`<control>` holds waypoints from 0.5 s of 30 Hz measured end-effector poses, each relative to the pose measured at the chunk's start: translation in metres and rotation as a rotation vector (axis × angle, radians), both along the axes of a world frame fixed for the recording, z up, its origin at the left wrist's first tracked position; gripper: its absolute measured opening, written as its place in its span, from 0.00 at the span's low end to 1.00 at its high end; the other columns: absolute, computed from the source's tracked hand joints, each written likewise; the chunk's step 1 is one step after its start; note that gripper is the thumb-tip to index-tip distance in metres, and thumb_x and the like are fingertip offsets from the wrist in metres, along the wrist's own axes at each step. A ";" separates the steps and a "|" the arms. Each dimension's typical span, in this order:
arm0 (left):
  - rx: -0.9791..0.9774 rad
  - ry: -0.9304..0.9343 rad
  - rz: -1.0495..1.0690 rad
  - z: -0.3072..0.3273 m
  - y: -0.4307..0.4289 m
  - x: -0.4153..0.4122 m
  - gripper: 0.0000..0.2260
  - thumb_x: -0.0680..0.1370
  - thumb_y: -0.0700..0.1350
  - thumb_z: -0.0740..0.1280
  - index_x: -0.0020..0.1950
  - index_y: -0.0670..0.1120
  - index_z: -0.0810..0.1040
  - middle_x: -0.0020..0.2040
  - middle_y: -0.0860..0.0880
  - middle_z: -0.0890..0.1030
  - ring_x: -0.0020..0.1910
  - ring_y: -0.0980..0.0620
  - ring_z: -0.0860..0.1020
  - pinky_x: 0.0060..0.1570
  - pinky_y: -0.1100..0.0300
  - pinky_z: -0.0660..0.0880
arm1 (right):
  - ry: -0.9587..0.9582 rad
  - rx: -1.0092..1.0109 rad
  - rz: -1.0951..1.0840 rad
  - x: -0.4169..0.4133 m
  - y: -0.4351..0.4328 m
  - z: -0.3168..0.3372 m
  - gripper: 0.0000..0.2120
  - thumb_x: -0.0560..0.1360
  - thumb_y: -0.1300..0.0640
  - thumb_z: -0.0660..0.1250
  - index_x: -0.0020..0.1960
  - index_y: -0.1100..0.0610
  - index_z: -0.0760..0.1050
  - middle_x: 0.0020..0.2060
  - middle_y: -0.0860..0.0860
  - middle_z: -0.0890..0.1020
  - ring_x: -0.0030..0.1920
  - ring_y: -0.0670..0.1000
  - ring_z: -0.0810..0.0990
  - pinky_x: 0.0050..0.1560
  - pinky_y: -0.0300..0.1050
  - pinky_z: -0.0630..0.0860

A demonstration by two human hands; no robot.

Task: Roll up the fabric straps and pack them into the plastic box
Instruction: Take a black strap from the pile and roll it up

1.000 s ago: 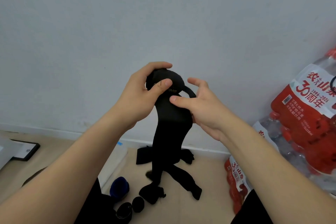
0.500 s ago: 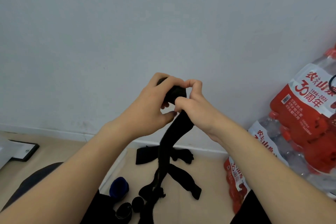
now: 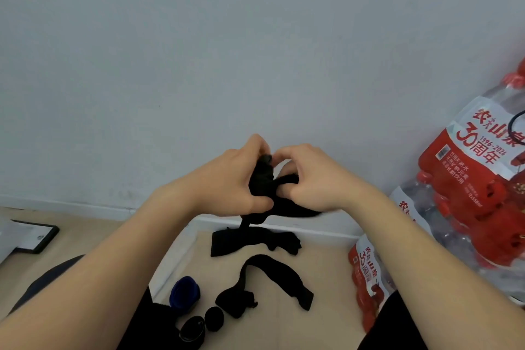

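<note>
even, soft, moderately bright light; source not identifiable. wall point(image 3: 255, 37) reads flat grey, slightly darker toward the top corners. shadows faint and diffuse. strap point(image 3: 261, 185), held in the left hand point(image 3: 224, 182) and right hand point(image 3: 315, 179), is near solid black, folds barely legible. overall detail soft, finger edges smeared. forearms point(image 3: 85, 278) stretched at the near edge by the wide lens. pale sheen on water pack point(image 3: 468, 179) film, right.

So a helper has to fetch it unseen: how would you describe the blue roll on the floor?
Start at the red-labelled water bottle packs on the right, then look left across the floor past the loose black straps. Beside the left forearm sits the blue roll, the only blue thing among small black rolls.
</note>
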State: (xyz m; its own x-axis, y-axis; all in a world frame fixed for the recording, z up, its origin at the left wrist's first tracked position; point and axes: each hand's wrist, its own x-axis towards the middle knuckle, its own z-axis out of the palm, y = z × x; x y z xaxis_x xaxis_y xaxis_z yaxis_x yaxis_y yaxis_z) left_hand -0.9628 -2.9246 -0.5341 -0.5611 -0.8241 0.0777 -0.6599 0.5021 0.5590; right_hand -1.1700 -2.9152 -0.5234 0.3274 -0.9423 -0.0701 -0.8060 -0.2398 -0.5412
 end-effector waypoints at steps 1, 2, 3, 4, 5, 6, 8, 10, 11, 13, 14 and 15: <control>0.064 0.043 0.043 0.002 -0.001 0.002 0.27 0.72 0.49 0.81 0.61 0.52 0.67 0.48 0.53 0.82 0.43 0.54 0.80 0.43 0.55 0.77 | -0.026 0.007 0.011 -0.003 0.000 0.000 0.19 0.76 0.62 0.72 0.64 0.46 0.79 0.43 0.43 0.89 0.46 0.43 0.85 0.49 0.46 0.81; 0.122 0.092 0.084 0.004 -0.003 0.004 0.28 0.71 0.50 0.83 0.61 0.52 0.68 0.49 0.53 0.83 0.44 0.55 0.82 0.45 0.56 0.78 | -0.061 0.002 0.017 -0.004 0.000 0.000 0.19 0.76 0.62 0.72 0.64 0.45 0.80 0.42 0.42 0.89 0.43 0.42 0.85 0.47 0.45 0.80; 0.189 0.161 0.114 0.006 -0.005 0.007 0.28 0.70 0.49 0.84 0.61 0.51 0.71 0.49 0.52 0.85 0.45 0.54 0.84 0.47 0.56 0.79 | -0.116 -0.004 0.014 -0.004 0.000 -0.001 0.18 0.77 0.62 0.71 0.63 0.46 0.81 0.42 0.43 0.88 0.43 0.44 0.85 0.47 0.47 0.81; 0.266 0.251 0.127 0.008 -0.006 0.010 0.26 0.70 0.49 0.85 0.61 0.51 0.74 0.49 0.51 0.87 0.45 0.52 0.86 0.50 0.55 0.81 | -0.181 -0.007 0.007 -0.004 0.000 -0.001 0.16 0.77 0.62 0.69 0.62 0.47 0.82 0.42 0.44 0.89 0.44 0.46 0.86 0.48 0.49 0.82; 0.340 0.348 0.130 0.010 -0.007 0.014 0.24 0.71 0.49 0.85 0.61 0.51 0.77 0.48 0.49 0.88 0.47 0.51 0.87 0.52 0.54 0.82 | -0.237 -0.012 0.002 -0.004 0.000 -0.001 0.16 0.78 0.62 0.68 0.60 0.47 0.83 0.43 0.45 0.89 0.46 0.47 0.87 0.50 0.49 0.83; 0.397 0.435 0.124 0.012 -0.008 0.016 0.22 0.72 0.50 0.84 0.60 0.50 0.79 0.49 0.48 0.89 0.48 0.49 0.87 0.53 0.54 0.82 | -0.278 -0.018 0.002 -0.004 0.001 -0.001 0.15 0.78 0.62 0.67 0.59 0.48 0.84 0.45 0.46 0.89 0.48 0.47 0.87 0.52 0.50 0.84; 0.435 0.537 0.101 0.015 -0.007 0.019 0.17 0.74 0.53 0.82 0.59 0.52 0.83 0.51 0.49 0.88 0.49 0.52 0.86 0.49 0.61 0.79 | -0.346 -0.006 -0.001 -0.006 0.000 -0.002 0.12 0.79 0.61 0.68 0.58 0.49 0.84 0.47 0.48 0.89 0.51 0.49 0.89 0.59 0.54 0.84; 0.347 0.529 0.104 0.016 -0.005 0.018 0.12 0.78 0.54 0.77 0.61 0.56 0.84 0.55 0.53 0.87 0.50 0.56 0.84 0.47 0.66 0.75 | -0.435 0.025 -0.019 -0.008 -0.002 -0.003 0.09 0.81 0.61 0.70 0.58 0.51 0.85 0.49 0.51 0.90 0.52 0.52 0.90 0.62 0.58 0.84; 0.288 0.511 0.120 0.014 -0.004 0.016 0.13 0.81 0.54 0.75 0.65 0.58 0.83 0.58 0.54 0.85 0.49 0.55 0.84 0.48 0.64 0.76 | -0.479 0.028 -0.038 -0.010 -0.003 -0.003 0.08 0.82 0.59 0.70 0.57 0.51 0.86 0.48 0.51 0.90 0.52 0.52 0.90 0.61 0.58 0.85; 0.164 0.462 0.162 0.011 -0.002 0.013 0.19 0.83 0.54 0.71 0.74 0.60 0.74 0.64 0.53 0.81 0.50 0.47 0.84 0.54 0.55 0.80 | -0.531 -0.002 -0.079 -0.013 -0.004 -0.002 0.08 0.82 0.56 0.70 0.55 0.49 0.87 0.47 0.48 0.90 0.50 0.50 0.90 0.58 0.54 0.85; 0.095 0.421 0.158 0.009 0.000 0.010 0.22 0.84 0.55 0.69 0.78 0.60 0.69 0.66 0.53 0.78 0.53 0.46 0.83 0.58 0.53 0.80 | -0.539 -0.024 -0.090 -0.015 -0.004 -0.001 0.07 0.82 0.55 0.71 0.55 0.48 0.88 0.47 0.48 0.90 0.50 0.49 0.90 0.57 0.53 0.85; 0.038 0.375 0.133 0.006 0.002 0.008 0.25 0.84 0.56 0.67 0.80 0.60 0.64 0.68 0.53 0.76 0.58 0.48 0.81 0.63 0.54 0.78 | -0.538 -0.042 -0.091 -0.016 -0.005 0.000 0.07 0.81 0.55 0.71 0.54 0.47 0.88 0.46 0.47 0.90 0.49 0.49 0.90 0.57 0.53 0.85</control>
State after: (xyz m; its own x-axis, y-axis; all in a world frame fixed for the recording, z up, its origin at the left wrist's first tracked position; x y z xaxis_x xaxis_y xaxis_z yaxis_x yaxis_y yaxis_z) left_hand -0.9553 -2.9223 -0.5280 -0.3876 -0.8939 0.2250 -0.4648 0.4003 0.7898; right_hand -1.1857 -2.9197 -0.5232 0.2237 -0.9669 0.1227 -0.4365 -0.2120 -0.8744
